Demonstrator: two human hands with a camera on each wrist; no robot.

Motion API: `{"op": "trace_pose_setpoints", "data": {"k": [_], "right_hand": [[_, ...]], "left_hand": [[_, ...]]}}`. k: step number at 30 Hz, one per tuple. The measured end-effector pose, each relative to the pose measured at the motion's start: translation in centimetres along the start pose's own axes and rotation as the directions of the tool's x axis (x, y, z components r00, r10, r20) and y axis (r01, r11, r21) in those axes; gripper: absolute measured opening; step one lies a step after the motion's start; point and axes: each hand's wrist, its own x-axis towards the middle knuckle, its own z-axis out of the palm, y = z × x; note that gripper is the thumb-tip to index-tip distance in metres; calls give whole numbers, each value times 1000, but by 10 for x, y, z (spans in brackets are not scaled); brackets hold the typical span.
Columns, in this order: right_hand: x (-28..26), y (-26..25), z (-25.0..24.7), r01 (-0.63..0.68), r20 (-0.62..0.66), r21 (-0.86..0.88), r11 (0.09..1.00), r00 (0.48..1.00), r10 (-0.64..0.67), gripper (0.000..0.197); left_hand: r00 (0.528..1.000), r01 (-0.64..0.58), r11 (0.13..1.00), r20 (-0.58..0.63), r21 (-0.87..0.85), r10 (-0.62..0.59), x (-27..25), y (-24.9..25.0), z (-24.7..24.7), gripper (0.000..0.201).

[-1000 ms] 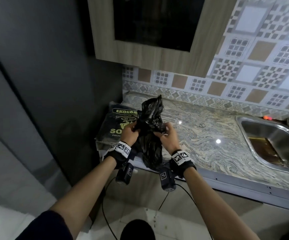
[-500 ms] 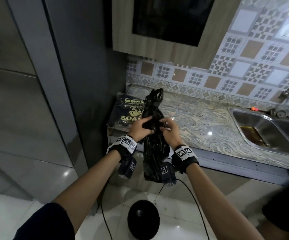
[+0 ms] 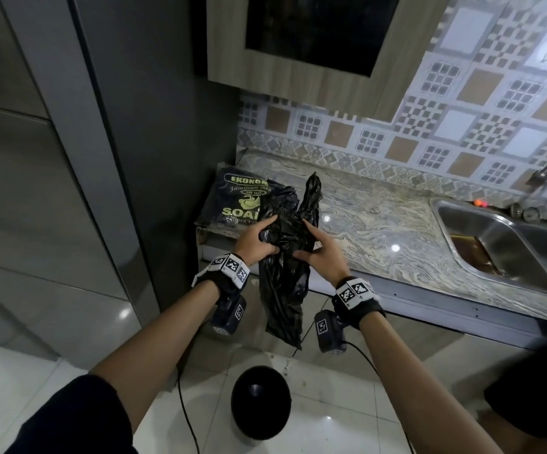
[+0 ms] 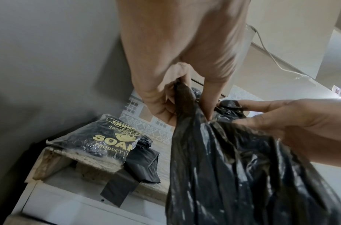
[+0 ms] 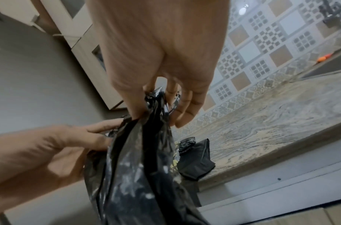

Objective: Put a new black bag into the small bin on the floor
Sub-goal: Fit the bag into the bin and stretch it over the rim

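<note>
Though fingers [image 4: 208, 97] pinch, bag [image 3: 285, 283] mouth seemingly hidden

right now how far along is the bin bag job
Done: one black bag is out of the pack that lies on the counter. In hand: the left hand and right hand both pinch its top near the handles, apparently working the mouth open; it hangs crumpled. Left: open it fully and fit it into the small bin on the floor below, which nothing touches yet.
</note>
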Motion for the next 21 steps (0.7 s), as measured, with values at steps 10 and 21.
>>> {"op": "trace_pose_setpoints", "data": {"k": [10, 21], "right_hand": [[-20, 137, 48, -98, 172, -59, 993, 979, 107, 88], [-61, 325, 185, -267, 240, -75, 961, 930, 277, 76]], "left_hand": [[986, 168, 979, -25, 119, -166, -4, -102, 91, 74], [913, 399, 909, 45, 122, -406, -5, -318, 173, 68]]}}
